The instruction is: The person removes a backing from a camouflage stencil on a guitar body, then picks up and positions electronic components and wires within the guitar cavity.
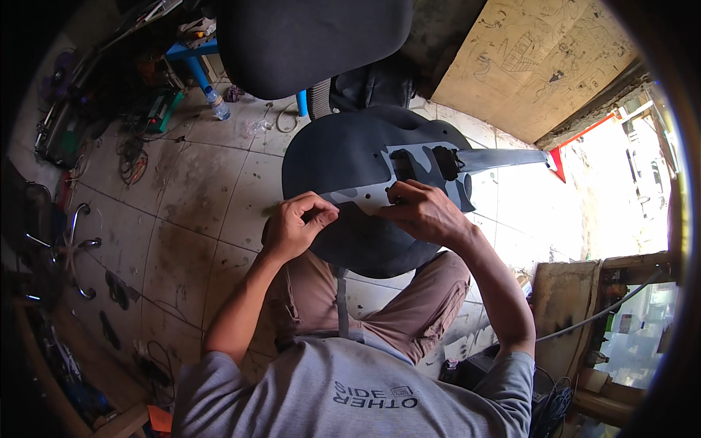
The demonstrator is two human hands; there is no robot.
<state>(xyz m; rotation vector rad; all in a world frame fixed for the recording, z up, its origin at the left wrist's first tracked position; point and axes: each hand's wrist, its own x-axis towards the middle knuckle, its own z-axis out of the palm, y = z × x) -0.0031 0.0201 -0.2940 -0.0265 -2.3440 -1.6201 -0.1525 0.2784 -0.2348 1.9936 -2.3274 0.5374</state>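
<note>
A dark matte guitar body (321, 153) lies across my lap, its neck (496, 159) extending right. Its top carries a grey camouflage-patterned area (374, 203) with dark cut-out openings. My left hand (301, 223) is at the left end of that area, thumb and fingers pinched together; what they hold is too small to make out. My right hand (420, 210) rests over the patterned area below an opening, fingers bent and drawn together against it; whatever is between them is hidden.
A black padded seat (314, 40) is ahead, near a blue stool (196, 69) and plastic bottle (217, 104). A plywood panel (522, 58) leans at back right beside a bright opening. Cables (131, 164) and a swivel-chair base (73, 248) lie left; a wooden structure (562, 299) stands right.
</note>
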